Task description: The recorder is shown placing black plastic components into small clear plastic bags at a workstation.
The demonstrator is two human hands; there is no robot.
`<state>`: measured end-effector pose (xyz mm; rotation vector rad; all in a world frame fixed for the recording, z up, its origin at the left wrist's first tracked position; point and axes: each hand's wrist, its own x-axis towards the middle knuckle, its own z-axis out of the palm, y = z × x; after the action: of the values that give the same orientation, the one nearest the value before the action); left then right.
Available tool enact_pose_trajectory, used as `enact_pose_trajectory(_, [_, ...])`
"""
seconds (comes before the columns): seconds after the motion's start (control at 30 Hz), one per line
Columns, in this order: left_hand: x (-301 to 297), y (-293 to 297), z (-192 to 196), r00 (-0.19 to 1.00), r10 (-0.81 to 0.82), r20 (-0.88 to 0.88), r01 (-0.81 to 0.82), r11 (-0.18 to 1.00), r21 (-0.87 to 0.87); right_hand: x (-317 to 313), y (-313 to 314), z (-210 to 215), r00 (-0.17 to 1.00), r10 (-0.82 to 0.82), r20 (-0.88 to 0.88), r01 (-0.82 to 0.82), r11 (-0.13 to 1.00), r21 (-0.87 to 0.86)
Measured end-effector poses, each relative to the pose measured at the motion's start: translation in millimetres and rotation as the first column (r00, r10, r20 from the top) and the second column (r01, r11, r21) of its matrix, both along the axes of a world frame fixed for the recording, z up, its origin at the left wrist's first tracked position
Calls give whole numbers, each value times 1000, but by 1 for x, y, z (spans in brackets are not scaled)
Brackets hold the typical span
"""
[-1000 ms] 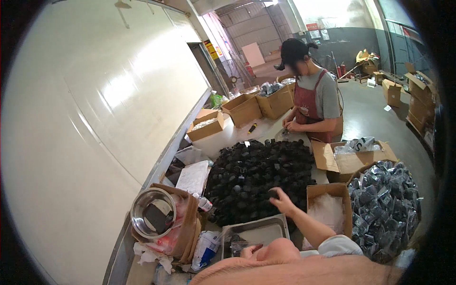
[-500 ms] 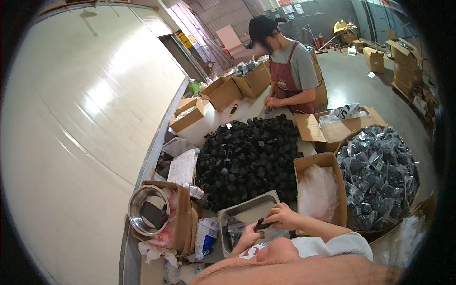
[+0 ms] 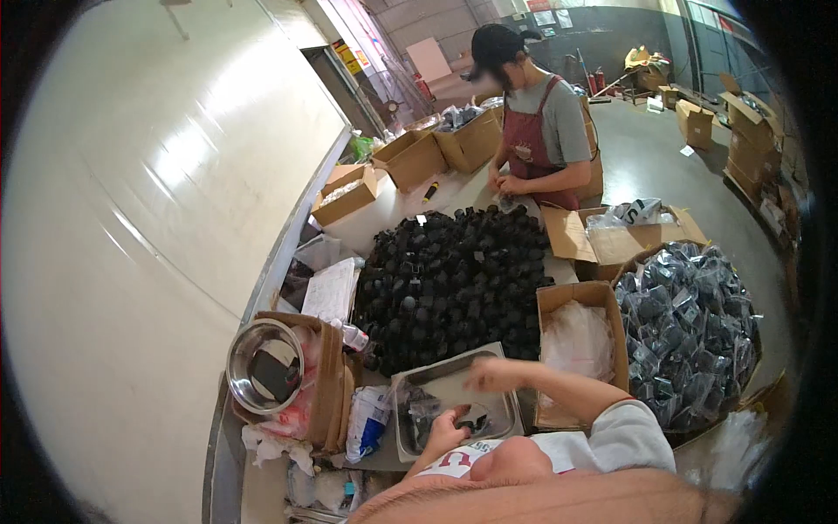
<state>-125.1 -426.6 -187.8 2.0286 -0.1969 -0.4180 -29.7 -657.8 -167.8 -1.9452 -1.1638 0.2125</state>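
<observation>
The tray (image 3: pixel 436 382) is a shallow grey metal pan with a raised rim, lying on the table (image 3: pixel 384 218) directly under both hands. Inside it are some clear plastic bags and a few small black parts (image 3: pixel 476 425). The left hand (image 3: pixel 445 432) is low in the tray, fingers curled near the black parts; I cannot tell if it really grips one. The right hand (image 3: pixel 491 374) hovers over the far rim of the tray, blurred, fingers loosely bent, and I cannot tell if it holds something.

Beyond the hands a big pile (image 3: pixel 454 284) of black parts covers the table and touches the far edge of the tray. Right of the right hand an open box (image 3: pixel 580 345) with a plastic liner stands just beside the tray, and further right a large bin (image 3: pixel 690 327) is full of bagged parts. Left of the left hand there is a white packet (image 3: pixel 367 424), then a steel bowl (image 3: pixel 264 367) in a carton. So the tray is closed in on all sides; free room is only above it.

Half a second ago the right hand was down in the tray near the left one; now it is lifted toward the pile. A co-worker (image 3: pixel 541 122) stands at the far end of the table, as before
</observation>
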Motion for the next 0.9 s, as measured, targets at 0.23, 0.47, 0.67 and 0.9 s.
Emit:
enact_pose_trajectory(0.23, [-6, -5, -14, 998, 53, 46, -45, 986, -160, 84, 24, 16, 706, -707, 32, 632, 609, -480])
enact_pose_trajectory(0.47, [-8, -1, -24, 998, 22, 65, -8, 978, -208, 102, 45, -12, 695, -718, -26, 549, 554, -626])
enact_pose_trajectory(0.67, [-14, 0, -17, 1000, 27, 15, -25, 993, -119, 80, 28, -17, 683, -718, 135, 713, 615, -337])
enact_pose_trajectory(0.9, [3, -17, 28, 965, 203, 165, -191, 978, -86, 29, 12, 14, 465, 329, -822, 678, 465, 570])
